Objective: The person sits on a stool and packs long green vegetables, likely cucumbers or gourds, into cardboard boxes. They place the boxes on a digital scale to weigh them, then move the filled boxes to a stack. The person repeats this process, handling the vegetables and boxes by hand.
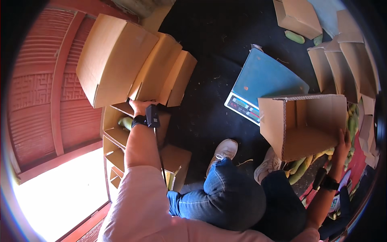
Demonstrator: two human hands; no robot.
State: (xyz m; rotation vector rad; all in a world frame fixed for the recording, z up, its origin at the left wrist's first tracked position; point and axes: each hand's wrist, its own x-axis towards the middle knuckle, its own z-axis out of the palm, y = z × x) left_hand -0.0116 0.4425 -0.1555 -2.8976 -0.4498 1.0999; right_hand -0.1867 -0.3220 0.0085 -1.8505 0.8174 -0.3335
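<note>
My right hand (341, 145) grips the side of an open-topped cardboard box (272, 127), which is tilted so that its bare inside shows. This box overlaps the corner of a digital platform scale (266, 78) with a blue plate. On the other side, my left hand (142, 106) is at the near edge of a middle cardboard box (158, 65), its fingertips partly hidden. That box is nested between a larger cardboard box (121, 60) and a smaller one (183, 77). Both my wrists wear dark straps with a small device.
Below my left arm stand open cartons (113, 136), one holding a green gourd-like vegetable (125, 123). More long green vegetables (297, 169) lie under the right-hand box. Several cartons (341, 66) line the far right. A red carved door panel (39, 90) borders the left.
</note>
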